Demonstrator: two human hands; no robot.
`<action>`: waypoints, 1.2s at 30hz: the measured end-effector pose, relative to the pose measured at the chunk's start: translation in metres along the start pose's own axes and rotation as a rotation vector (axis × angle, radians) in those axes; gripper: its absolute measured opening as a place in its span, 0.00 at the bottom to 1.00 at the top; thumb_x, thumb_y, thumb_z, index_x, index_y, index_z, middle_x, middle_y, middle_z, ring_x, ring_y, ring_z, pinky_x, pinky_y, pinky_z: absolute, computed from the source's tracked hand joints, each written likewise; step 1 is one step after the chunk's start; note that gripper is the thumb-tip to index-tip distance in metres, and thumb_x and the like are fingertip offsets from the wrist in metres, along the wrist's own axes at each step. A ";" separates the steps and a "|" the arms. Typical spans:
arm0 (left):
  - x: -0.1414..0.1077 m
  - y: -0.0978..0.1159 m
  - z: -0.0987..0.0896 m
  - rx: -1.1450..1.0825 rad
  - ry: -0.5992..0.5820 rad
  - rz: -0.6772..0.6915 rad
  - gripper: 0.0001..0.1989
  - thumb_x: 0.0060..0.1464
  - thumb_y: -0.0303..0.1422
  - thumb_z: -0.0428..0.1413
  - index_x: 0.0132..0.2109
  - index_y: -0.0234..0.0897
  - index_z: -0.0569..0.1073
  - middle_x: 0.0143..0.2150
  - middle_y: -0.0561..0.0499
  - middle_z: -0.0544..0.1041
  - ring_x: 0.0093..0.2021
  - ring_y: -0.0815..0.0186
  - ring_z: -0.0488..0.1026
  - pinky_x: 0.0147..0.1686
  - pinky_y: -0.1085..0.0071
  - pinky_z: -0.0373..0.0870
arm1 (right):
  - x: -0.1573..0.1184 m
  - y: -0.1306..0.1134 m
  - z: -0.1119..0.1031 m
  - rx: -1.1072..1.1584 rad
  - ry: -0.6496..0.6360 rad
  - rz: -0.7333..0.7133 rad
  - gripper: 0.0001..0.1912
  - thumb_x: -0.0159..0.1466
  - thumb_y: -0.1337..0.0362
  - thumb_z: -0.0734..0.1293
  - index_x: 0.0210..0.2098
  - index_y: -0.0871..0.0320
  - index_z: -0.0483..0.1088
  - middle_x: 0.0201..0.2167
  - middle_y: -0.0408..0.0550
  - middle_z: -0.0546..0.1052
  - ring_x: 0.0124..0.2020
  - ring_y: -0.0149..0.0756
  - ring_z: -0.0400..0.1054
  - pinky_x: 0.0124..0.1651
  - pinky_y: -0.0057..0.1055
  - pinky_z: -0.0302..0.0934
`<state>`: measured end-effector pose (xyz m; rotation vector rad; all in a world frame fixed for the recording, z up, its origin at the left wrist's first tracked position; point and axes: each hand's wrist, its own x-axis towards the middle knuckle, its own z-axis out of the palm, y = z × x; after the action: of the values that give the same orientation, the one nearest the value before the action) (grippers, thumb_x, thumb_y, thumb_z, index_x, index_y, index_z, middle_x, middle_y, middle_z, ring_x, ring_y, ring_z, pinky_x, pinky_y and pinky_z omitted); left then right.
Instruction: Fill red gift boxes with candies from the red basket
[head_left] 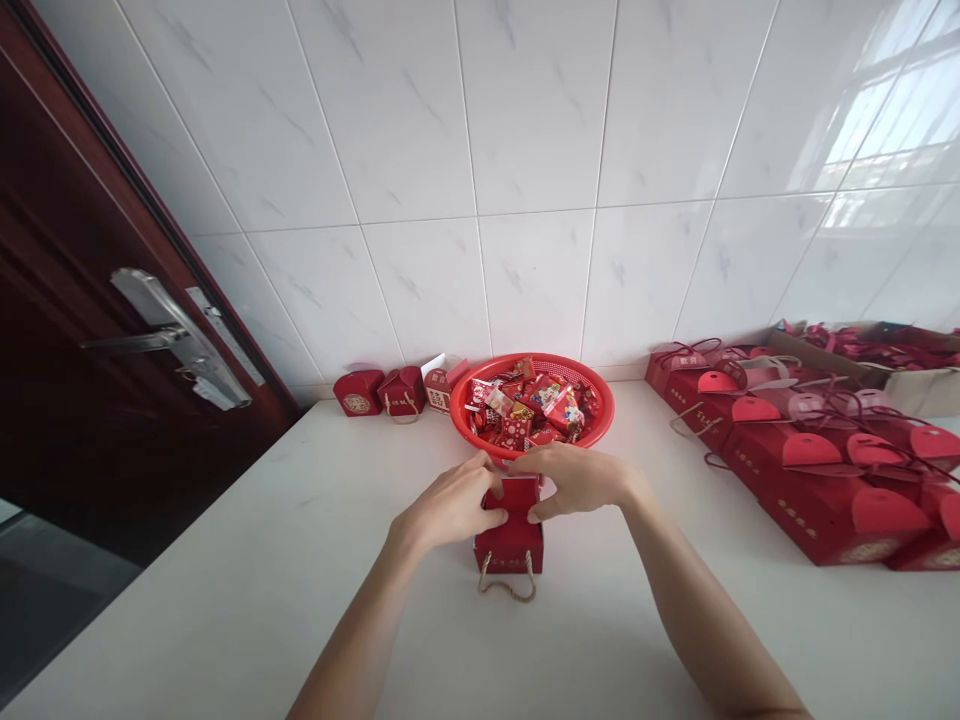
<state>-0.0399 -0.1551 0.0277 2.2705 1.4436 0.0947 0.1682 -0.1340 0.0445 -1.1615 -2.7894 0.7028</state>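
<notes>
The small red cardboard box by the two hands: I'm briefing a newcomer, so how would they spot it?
On the white table, find the round red plastic basket. In front stands the box, beige rope handle toward the viewer. Unlike neighbouring red boxes, it has the left hand and right hand on it.

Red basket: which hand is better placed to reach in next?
Probably the right hand: it lies nearer the middle of the basket; the left hand is toward its left edge. Both touch the box.

I see a wall (540, 120) of white marbled tiles, where a window reflection (885, 120) shines at right. At left stands a dark reddish door (60, 230) with a metal handle (142, 338), beside the whitish surface (262, 560).
</notes>
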 end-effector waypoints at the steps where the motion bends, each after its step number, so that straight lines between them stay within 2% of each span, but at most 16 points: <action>1: -0.001 0.001 0.000 -0.011 -0.004 0.006 0.08 0.54 0.37 0.55 0.33 0.41 0.78 0.50 0.47 0.72 0.41 0.58 0.75 0.34 0.68 0.67 | 0.000 -0.001 -0.001 0.016 0.014 -0.016 0.27 0.58 0.61 0.73 0.57 0.55 0.70 0.45 0.52 0.77 0.47 0.45 0.69 0.37 0.31 0.59; 5: -0.007 0.005 -0.001 -0.077 -0.045 0.041 0.11 0.56 0.41 0.55 0.39 0.43 0.80 0.55 0.48 0.72 0.43 0.57 0.75 0.38 0.68 0.70 | 0.001 -0.002 -0.002 0.140 0.015 -0.111 0.22 0.59 0.68 0.70 0.53 0.57 0.71 0.45 0.49 0.77 0.45 0.40 0.70 0.37 0.29 0.59; 8: -0.011 0.005 -0.004 -0.150 -0.061 0.087 0.18 0.53 0.43 0.59 0.50 0.45 0.78 0.59 0.47 0.71 0.49 0.56 0.74 0.42 0.68 0.71 | 0.003 -0.003 0.000 0.167 -0.035 -0.077 0.22 0.59 0.70 0.68 0.53 0.57 0.70 0.46 0.50 0.77 0.43 0.40 0.71 0.33 0.28 0.58; 11: -0.011 0.002 -0.005 -0.191 -0.090 0.144 0.26 0.53 0.41 0.59 0.59 0.47 0.72 0.62 0.46 0.68 0.52 0.56 0.72 0.45 0.67 0.72 | 0.005 -0.002 0.002 0.145 -0.062 -0.029 0.21 0.59 0.71 0.67 0.52 0.58 0.70 0.46 0.51 0.78 0.42 0.40 0.72 0.30 0.27 0.57; 13: -0.008 -0.001 -0.004 -0.201 -0.090 0.185 0.25 0.55 0.37 0.57 0.60 0.46 0.71 0.63 0.47 0.68 0.53 0.56 0.72 0.46 0.67 0.71 | 0.006 -0.002 0.002 0.148 -0.057 -0.034 0.20 0.59 0.71 0.67 0.51 0.58 0.70 0.45 0.51 0.78 0.42 0.40 0.73 0.30 0.27 0.58; 17: 0.002 -0.005 0.002 -0.190 -0.041 0.176 0.23 0.54 0.29 0.55 0.57 0.46 0.74 0.62 0.47 0.69 0.53 0.57 0.71 0.46 0.66 0.71 | 0.008 0.000 0.003 0.206 -0.034 -0.040 0.21 0.59 0.73 0.66 0.52 0.57 0.69 0.45 0.51 0.78 0.46 0.42 0.74 0.31 0.27 0.59; 22: 0.010 -0.006 0.005 -0.183 -0.016 0.121 0.22 0.53 0.34 0.59 0.56 0.46 0.75 0.60 0.46 0.69 0.58 0.53 0.69 0.52 0.63 0.69 | 0.009 0.003 0.002 0.130 0.016 -0.027 0.14 0.59 0.69 0.69 0.46 0.58 0.71 0.41 0.50 0.78 0.42 0.42 0.73 0.33 0.29 0.59; 27: 0.009 -0.005 0.003 -0.155 -0.066 0.136 0.13 0.53 0.36 0.60 0.46 0.45 0.78 0.59 0.48 0.72 0.57 0.53 0.69 0.52 0.64 0.66 | 0.006 0.003 0.000 0.110 0.045 -0.028 0.16 0.61 0.66 0.69 0.49 0.57 0.72 0.42 0.50 0.78 0.44 0.43 0.72 0.37 0.31 0.61; 31: 0.006 -0.002 0.004 -0.084 -0.013 0.044 0.09 0.53 0.40 0.59 0.39 0.42 0.76 0.44 0.49 0.79 0.46 0.56 0.74 0.40 0.68 0.67 | 0.003 0.002 -0.001 0.093 0.028 0.027 0.20 0.62 0.62 0.69 0.54 0.58 0.71 0.46 0.54 0.77 0.46 0.45 0.72 0.38 0.32 0.62; 34: 0.005 -0.002 0.006 -0.066 0.023 -0.043 0.08 0.53 0.39 0.57 0.32 0.40 0.71 0.32 0.51 0.77 0.36 0.58 0.76 0.32 0.70 0.64 | 0.002 0.001 -0.001 0.058 0.027 0.089 0.25 0.63 0.60 0.68 0.59 0.56 0.67 0.50 0.56 0.75 0.49 0.47 0.71 0.39 0.32 0.62; 36: 0.006 -0.003 0.008 -0.110 0.003 -0.113 0.10 0.52 0.40 0.57 0.30 0.40 0.67 0.26 0.54 0.74 0.29 0.61 0.75 0.27 0.71 0.62 | 0.001 0.001 -0.002 0.034 0.021 0.120 0.26 0.63 0.58 0.68 0.60 0.55 0.67 0.50 0.56 0.76 0.50 0.48 0.71 0.39 0.31 0.62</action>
<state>-0.0376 -0.1514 0.0184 2.0979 1.5260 0.1396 0.1684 -0.1319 0.0456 -1.3314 -2.6981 0.7393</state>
